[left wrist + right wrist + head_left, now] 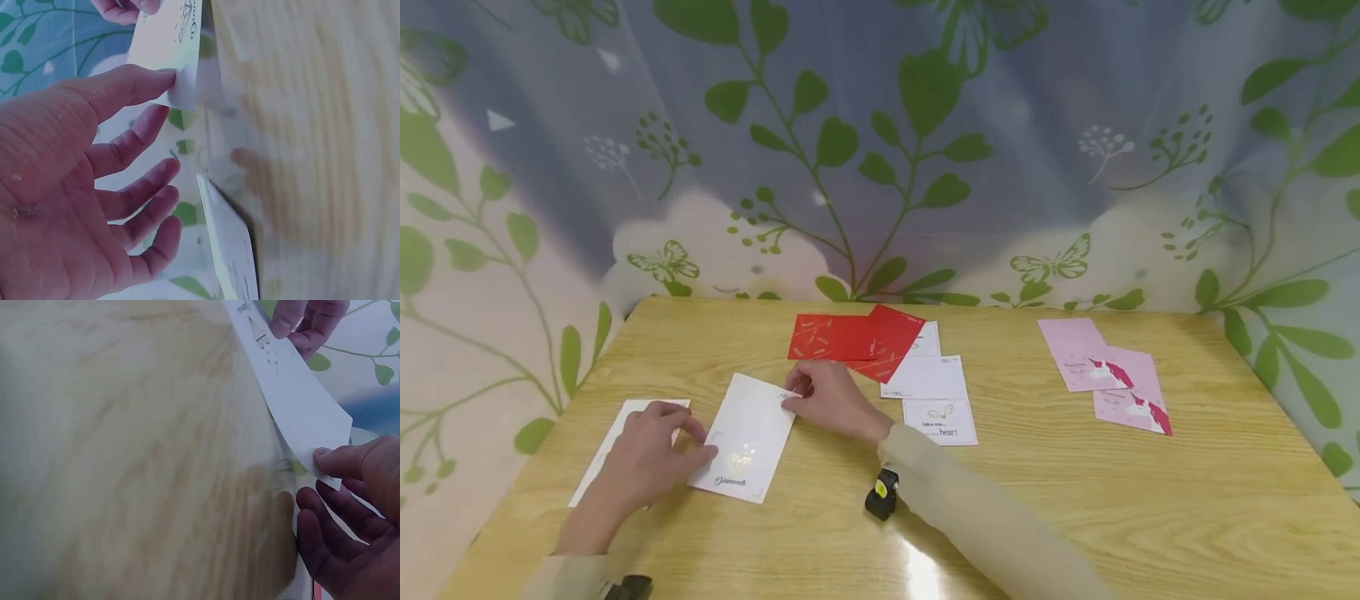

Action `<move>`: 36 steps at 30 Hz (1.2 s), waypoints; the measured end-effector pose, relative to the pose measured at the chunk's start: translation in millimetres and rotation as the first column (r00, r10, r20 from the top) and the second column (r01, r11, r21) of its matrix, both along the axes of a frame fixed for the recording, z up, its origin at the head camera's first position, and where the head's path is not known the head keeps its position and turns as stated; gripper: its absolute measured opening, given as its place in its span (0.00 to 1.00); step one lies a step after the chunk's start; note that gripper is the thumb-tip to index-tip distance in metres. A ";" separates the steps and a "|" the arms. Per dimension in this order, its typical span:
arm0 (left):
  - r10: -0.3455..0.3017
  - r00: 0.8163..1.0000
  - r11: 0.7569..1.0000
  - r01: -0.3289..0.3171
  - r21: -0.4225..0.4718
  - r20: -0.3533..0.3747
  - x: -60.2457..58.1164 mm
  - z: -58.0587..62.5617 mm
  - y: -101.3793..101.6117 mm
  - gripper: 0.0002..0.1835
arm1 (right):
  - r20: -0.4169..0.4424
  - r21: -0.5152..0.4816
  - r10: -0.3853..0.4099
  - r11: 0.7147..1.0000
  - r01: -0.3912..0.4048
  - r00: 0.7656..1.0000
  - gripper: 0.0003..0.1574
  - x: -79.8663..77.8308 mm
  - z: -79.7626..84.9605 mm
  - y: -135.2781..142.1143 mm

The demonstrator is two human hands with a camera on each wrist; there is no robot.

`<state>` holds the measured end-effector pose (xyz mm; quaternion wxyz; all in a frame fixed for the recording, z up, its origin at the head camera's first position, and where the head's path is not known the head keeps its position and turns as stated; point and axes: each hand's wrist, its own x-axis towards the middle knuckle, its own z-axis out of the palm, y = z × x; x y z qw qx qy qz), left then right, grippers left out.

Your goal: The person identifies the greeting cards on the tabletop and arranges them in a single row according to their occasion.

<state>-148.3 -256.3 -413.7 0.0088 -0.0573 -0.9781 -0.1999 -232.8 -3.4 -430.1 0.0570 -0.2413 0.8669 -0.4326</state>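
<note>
Between both hands is a white card with a gold diamond drawing and the word "Diamonds", raised a little over the table. My left hand pinches its left edge near the bottom, thumb on the printed face and index finger behind. At the upper right corner my right hand pinches the card, thumb on top. Another white card lies on the table under and beside my left hand, which partly covers it.
Two red cards overlap at the back middle, partly on several white cards. Two pink unicorn cards overlap on the right. Behind the wooden table hangs a leaf-patterned curtain.
</note>
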 end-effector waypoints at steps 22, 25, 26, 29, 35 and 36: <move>0.049 0.993 0.999 -0.046 -0.027 0.105 8.7 -6.2 -33.9 0.17 | -0.083 0.311 0.028 0.950 -0.001 0.996 0.06 -0.6 2.0 -53.4; 0.051 0.991 0.999 -0.048 -0.025 0.126 7.9 -5.4 -36.1 0.23 | -0.099 0.352 0.028 0.936 0.009 0.995 0.08 -0.2 2.7 -56.6; 0.053 0.990 0.998 -0.050 -0.028 0.134 7.5 -4.8 -36.6 0.24 | -0.106 0.359 0.029 0.933 0.011 0.994 0.08 -0.3 2.5 -57.8; 0.047 0.989 0.998 -0.042 -0.036 0.142 6.9 -3.9 -38.3 0.24 | -0.117 0.371 0.034 0.928 0.012 0.993 0.10 -0.4 1.9 -60.6; 0.030 0.990 0.999 -0.027 -0.024 0.141 8.4 -4.0 -41.3 0.23 | -0.130 0.389 0.049 0.921 0.006 0.990 0.12 -0.6 -0.5 -64.2; 0.030 0.990 0.999 -0.027 -0.022 0.141 8.4 -3.9 -41.9 0.23 | -0.132 0.390 0.051 0.921 0.005 0.990 0.12 -0.7 -0.7 -64.7</move>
